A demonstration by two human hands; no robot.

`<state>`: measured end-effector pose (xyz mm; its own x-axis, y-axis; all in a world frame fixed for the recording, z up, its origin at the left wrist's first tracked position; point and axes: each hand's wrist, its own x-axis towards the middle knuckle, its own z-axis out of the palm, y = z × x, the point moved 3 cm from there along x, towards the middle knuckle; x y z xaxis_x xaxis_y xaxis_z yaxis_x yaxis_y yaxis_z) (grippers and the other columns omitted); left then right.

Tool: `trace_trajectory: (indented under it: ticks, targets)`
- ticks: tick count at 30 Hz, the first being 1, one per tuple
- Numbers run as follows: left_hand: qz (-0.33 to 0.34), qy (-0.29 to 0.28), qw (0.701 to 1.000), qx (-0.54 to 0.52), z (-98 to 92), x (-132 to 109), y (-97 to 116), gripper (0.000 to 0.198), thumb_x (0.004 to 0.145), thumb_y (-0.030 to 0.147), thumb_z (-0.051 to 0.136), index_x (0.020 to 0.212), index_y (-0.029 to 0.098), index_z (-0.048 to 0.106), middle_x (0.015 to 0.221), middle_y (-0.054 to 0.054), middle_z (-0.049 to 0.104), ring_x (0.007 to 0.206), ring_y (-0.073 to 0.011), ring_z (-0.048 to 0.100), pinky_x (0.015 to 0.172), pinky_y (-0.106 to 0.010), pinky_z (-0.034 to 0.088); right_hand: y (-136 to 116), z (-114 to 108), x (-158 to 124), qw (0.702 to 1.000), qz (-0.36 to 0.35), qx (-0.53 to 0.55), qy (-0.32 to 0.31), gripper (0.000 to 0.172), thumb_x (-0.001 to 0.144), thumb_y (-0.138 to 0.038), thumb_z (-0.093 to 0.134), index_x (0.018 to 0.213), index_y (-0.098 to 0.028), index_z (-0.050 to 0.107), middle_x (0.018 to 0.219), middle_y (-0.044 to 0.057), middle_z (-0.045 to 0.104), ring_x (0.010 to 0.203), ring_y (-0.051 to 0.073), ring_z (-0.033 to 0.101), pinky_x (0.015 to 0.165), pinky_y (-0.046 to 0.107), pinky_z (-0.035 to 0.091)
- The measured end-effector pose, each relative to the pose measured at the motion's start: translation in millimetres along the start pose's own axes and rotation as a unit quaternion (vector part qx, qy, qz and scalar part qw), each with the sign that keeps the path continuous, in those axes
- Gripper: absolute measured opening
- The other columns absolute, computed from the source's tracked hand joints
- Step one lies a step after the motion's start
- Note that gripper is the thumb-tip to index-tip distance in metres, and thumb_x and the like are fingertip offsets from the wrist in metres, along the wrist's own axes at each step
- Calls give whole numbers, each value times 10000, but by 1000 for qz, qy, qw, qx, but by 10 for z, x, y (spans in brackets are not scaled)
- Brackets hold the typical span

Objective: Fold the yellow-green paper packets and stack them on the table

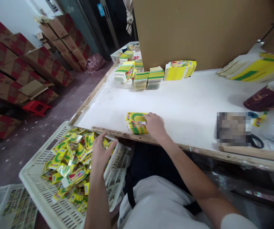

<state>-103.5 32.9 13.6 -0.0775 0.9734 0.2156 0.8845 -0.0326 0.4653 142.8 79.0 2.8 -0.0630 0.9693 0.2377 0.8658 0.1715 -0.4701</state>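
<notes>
My left hand [102, 151] is over the right side of a white plastic basket [35, 173], its thumb and fingers apart and nothing between them. Below it, the basket holds a loose heap of small yellow and green packets [66, 168]. At the front edge of the table, my right hand [155, 127] grips the right end of a small group of yellow and green printed packets [136, 122]. These lie on the white tabletop [187, 105], and the fingers hide part of them.
Bundled yellow-green cards [154, 78] and packs [180, 70] stand along a tall cardboard panel [199, 31]. To the right are a dark paper cup [267, 97] and flat yellow sleeves [251, 68]. Stacked cartons [8, 68] and a red stool [36, 107] stand on the left floor.
</notes>
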Motion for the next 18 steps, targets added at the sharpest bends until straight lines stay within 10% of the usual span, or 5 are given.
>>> trace_trajectory:
  ticks: [8,12,18]
  targets:
    - [11,-113,978,-175,357,-126,238,431,729,414,609,1081,169,575,1083,-105,631,1016,-221,578,912,-408,422,7,15,-29,999,14,1,34,345,731,-15,428,1026,-154,538,980,128,596,897,255,531,767,363,395]
    - [-14,-160,933,-322,488,-206,404,479,694,384,657,1114,183,547,1100,-108,629,1040,-220,578,917,-398,430,-27,-57,-153,978,28,187,85,357,690,-12,415,995,-190,463,878,48,589,812,192,551,744,325,420]
    - [-70,-26,808,-584,518,-299,719,490,726,605,485,1014,212,545,993,-78,624,953,-220,598,843,-368,481,-437,147,-633,859,-11,508,-56,286,652,-64,499,881,-217,425,748,-38,503,637,110,513,578,222,431]
